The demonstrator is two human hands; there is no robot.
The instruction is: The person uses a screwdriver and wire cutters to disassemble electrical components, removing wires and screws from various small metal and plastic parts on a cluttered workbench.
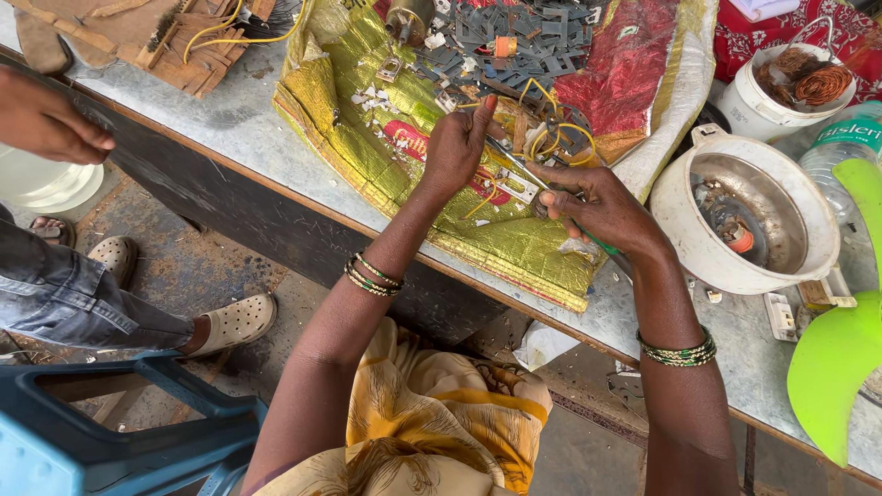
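We clamp our left hand (457, 147) on the small metal part (517, 188); our right hand (597, 207) grips the screwdriver (528, 170), best kept steady.

On the desk (230, 124) before me, a foil sack (386, 147) lies spread flat, a heap of metal plates (524, 41) on its far part. To its right I see an open pot (744, 216), a tub of wire coils (795, 83) behind it. A fan blade (841, 340) lies at the right edge. A stool (119, 432) stands on the floor, lower left.
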